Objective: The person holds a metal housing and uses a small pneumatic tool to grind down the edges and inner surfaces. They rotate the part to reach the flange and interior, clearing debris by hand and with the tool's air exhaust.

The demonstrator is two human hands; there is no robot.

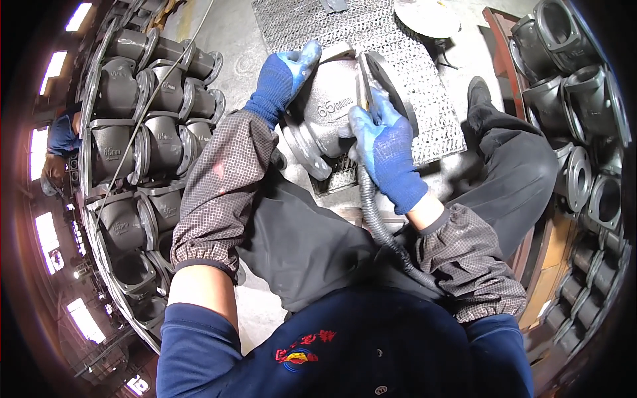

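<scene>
A grey cast-metal valve body point(326, 106) with raised markings and flanged ends lies tilted in front of me. My left hand point(286, 76), in a blue coated glove, grips its upper left flange, thumb pointing up. At the right end is a round dark flange point(391, 89). My right hand point(386, 142), also gloved, is closed around a hand tool beside that flange. Most of the tool is hidden by my fingers, and its working end cannot be made out. A corrugated grey hose point(373, 212) runs from below this hand toward my right forearm.
Beneath the casting is a textured metal plate point(295, 26). Stacked flanged castings point(162, 142) rise on my left, with more castings point(587, 106) on my right. A round pale-topped stool point(428, 16) stands ahead. Another person's arm point(63, 136) shows at far left.
</scene>
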